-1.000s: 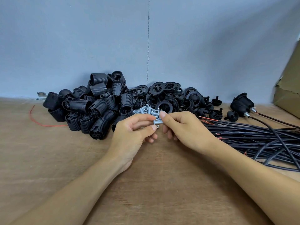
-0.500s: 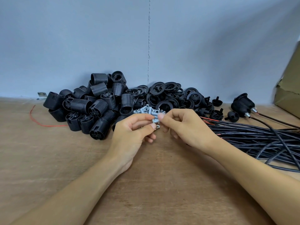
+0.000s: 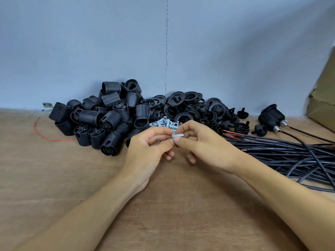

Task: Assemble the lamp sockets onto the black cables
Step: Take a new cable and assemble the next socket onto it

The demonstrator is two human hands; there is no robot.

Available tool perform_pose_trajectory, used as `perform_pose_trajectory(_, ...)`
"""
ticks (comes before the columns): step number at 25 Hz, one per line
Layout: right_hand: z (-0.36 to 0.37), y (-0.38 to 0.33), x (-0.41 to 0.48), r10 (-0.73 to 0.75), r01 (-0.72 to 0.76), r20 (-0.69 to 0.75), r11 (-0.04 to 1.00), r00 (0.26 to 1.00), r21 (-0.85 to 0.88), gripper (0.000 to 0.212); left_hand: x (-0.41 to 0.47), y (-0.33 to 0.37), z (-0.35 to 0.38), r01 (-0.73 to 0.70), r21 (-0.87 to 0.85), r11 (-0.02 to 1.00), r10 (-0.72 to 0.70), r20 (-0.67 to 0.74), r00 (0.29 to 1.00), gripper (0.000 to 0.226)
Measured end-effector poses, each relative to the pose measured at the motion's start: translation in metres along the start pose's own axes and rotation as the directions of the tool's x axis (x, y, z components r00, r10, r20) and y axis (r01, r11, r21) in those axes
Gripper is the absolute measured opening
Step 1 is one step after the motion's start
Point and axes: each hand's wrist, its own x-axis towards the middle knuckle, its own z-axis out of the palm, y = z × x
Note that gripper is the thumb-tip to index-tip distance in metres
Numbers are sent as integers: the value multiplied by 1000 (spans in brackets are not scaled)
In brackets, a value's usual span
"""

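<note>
I see a wooden counter (image 3: pixel 54 178) against a blue-grey wall (image 3: pixel 90 42), a small metal bracket (image 3: pixel 47 105) at their joint. A loose red wire (image 3: pixel 58 140) curls just before the bracket; a cardboard box (image 3: pixel 322 105) stands far right of it.

Socket shells (image 3: pixel 101 120) left, rings (image 3: pixel 188 107) behind hands, cables (image 3: pixel 290 151) right
</note>
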Motion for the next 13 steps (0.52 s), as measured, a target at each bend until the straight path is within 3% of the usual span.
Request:
perform_pose_trajectory(2,-1,1,1,-31,32,-27,999,999,38,16,-1,0,0,-6,13,1000,6,0,1000,23)
perform_pose_trajectory(8,-5,2,3,8,5,-81,987,997,158,26,-1,2,1,11,13,1000,-11,13,1000,40)
perform_pose_trajectory(13,-5,8,3,24,-24,-9,998,1000,55,22,-2,4,0,2,5,1000,-2,-9,1000,39)
